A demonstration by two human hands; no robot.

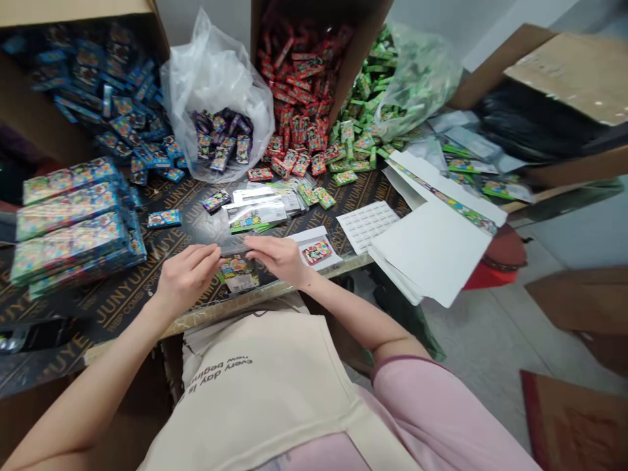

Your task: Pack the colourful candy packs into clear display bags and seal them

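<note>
Between my hands hangs a clear plastic bag (239,278) with a colourful printed front and a pale label patch. My left hand (189,275) pinches its top strip at the left end. At the other end of that strip, my right hand (277,257) grips with thumb and fingers. Just beyond lies a pile of similar clear bags (258,212). A small red patterned packet (316,252) rests on a white card beside my right wrist. A blue packet (164,218) and a dark purple packet (216,201) lie past my left hand.
Wrapped blue packs (73,222) are stacked at the left. Along the back stand heaps of blue (122,104), red (304,85) and green packets (363,144), plus a bag of purple ones (223,140). A label sheet (367,224) and white cartons (432,245) overhang the right edge.
</note>
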